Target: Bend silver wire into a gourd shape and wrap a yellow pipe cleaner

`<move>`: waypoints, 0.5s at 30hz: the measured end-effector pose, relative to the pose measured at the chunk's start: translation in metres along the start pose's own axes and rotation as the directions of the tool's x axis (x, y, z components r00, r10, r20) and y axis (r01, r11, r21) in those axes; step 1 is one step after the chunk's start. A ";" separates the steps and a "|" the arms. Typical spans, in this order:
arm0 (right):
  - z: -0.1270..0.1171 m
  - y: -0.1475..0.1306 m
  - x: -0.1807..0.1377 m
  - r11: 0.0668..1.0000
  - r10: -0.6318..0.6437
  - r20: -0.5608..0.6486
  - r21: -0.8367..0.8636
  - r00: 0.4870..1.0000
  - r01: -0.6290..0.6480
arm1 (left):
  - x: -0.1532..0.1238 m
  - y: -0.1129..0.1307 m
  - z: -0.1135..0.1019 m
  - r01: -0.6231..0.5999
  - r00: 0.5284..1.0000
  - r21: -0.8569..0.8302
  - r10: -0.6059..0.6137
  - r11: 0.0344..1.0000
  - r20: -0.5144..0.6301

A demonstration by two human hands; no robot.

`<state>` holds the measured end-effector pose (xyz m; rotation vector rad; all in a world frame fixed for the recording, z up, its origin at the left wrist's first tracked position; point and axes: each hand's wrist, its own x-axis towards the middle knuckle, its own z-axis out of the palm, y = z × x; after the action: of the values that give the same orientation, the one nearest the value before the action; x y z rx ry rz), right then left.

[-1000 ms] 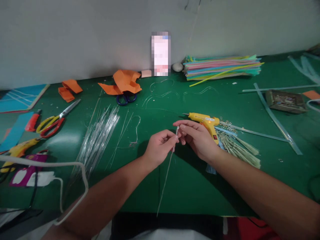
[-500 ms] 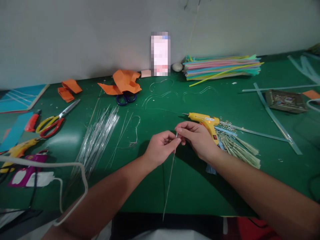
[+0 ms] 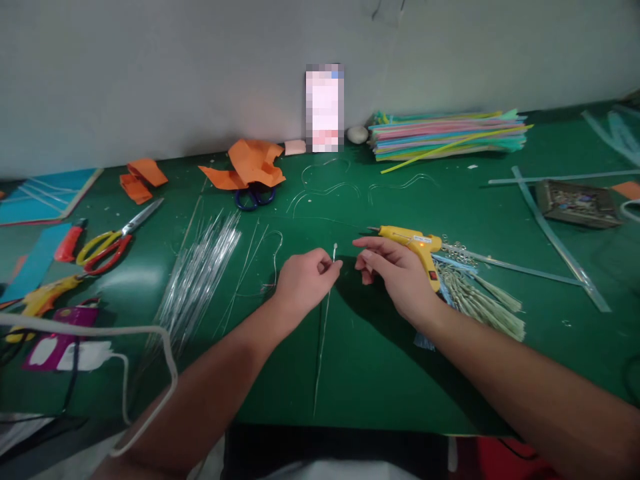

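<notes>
- As its tail slants down toward the table's near edge, a thin, pale, thread-like wire stem (image 3: 323, 347) stands pinched between the thumb and fingers of the left hand (image 3: 306, 283); its whitish tip (image 3: 335, 247) pokes up above them, perhaps a small bead, though it is too small to tell.
- Opposite, the right hand (image 3: 397, 273) is apart from the stem, its grip slack, fingers loosely bent.
- Beside the right wrist, pale green, fringed tassels (image 3: 483, 303) lie fanned out on the glossy green tabletop (image 3: 280, 387).
- Left of the left hand rests a loose sheaf of shiny, clear wires (image 3: 200, 273), with red-and-yellow-handled metal scissors (image 3: 107, 248) farther left.
- Just beyond the right hand is a yellow hot-glue gun (image 3: 411, 241), nozzle pointing left.
- Farther back, crumpled orange paper (image 3: 256, 162) partly covers dark-blue-handled scissors (image 3: 255, 198).
- Near the grey wall (image 3: 175, 73) lies a bundle of multicoloured, fuzzy pipe cleaners (image 3: 445, 137).
</notes>
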<state>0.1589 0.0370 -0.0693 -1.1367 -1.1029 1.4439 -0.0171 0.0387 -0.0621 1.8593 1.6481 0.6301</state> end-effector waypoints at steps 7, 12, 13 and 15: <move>0.001 0.001 -0.002 0.997 -0.057 -0.005 -0.052 0.998 0.057 | -0.004 0.002 -0.016 -0.228 0.974 0.459 0.203 0.859 0.104; 0.000 0.001 -0.001 0.995 -0.079 -0.010 -0.054 0.997 0.078 | -0.017 0.008 -0.017 -0.420 0.906 0.579 0.352 0.698 0.233; 0.000 0.002 -0.001 0.995 -0.080 -0.009 -0.052 0.997 0.079 | -0.018 0.009 -0.016 -0.428 0.903 0.592 0.344 0.683 0.257; 0.000 0.002 -0.001 0.996 -0.079 -0.011 -0.050 0.997 0.078 | -0.021 0.011 -0.014 -0.433 0.901 0.610 0.335 0.664 0.275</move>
<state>0.1589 0.0357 -0.0710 -1.1231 -1.1671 1.3537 -0.0212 0.0187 -0.0435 2.7477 1.4899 0.0298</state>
